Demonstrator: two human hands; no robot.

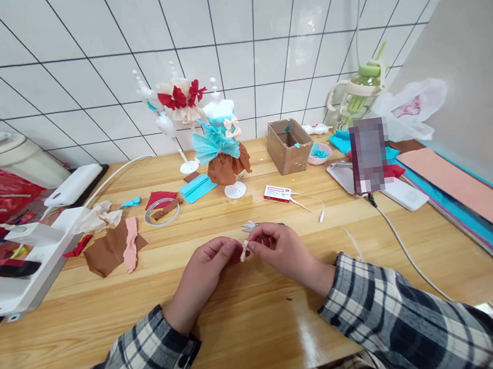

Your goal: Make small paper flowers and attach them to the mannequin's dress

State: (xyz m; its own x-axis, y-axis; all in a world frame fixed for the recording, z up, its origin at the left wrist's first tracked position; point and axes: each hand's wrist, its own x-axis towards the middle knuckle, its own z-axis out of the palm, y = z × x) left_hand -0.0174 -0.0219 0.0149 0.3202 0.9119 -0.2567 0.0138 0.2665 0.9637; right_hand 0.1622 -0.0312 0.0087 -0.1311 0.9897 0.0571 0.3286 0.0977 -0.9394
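Over the middle of the wooden table, a small pale peach piece of gathered crepe paper (244,252) is pinched between both hands. My left hand (211,263) grips its left side with thumb and fingertips. From the right, my right hand (284,253) holds the upper part with bent fingers. Silver scissors (249,227) lie just behind my right hand, which partly hides them. Beyond the hands stands a mini mannequin (218,111) dressed in turquoise and brown paper, with a turquoise bow and small cream bows. A white box with a red edge (276,193) holding cotton-tipped sticks lies to its right.
Left are paper scraps (107,249), a tape roll (162,211) and a power strip (36,264). More mannequins (180,100) and a cardboard box (289,148) stand at the back. Right are a phone (368,154), a cable (405,249), paper sheets (467,193) and a green bottle (359,93).
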